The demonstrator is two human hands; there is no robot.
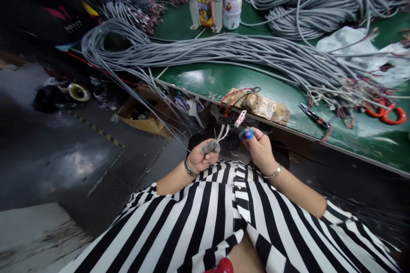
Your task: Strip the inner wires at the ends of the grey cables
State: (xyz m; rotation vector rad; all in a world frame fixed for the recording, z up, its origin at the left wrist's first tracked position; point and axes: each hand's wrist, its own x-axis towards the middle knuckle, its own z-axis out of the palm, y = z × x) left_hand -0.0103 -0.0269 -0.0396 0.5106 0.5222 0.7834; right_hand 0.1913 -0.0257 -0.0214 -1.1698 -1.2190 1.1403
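Note:
My left hand (206, 153), with grey finger covers, is closed round the end of a grey cable, and thin pale wire strands (225, 132) stick up past the fingertips. To its right, my right hand (259, 147) has its fingers pinched together, with blue tape on one fingertip. Whatever lies between those fingers is too small to make out. Just beyond both hands, a small pinkish-white tag with holes (240, 118) sticks out at the table edge. Behind it, a block wrapped in brown tape (261, 106) rests there with red and black wires on it.
A long bundle of grey cables (205, 51) lies along the green table (198, 77), drooping off its left end. Black-handled cutters (314, 116) and red-handled scissors (389, 111) are at the right. Further back stand a bottle (232, 4) and coiled cable (317, 4). A cardboard box (145, 123) sits below.

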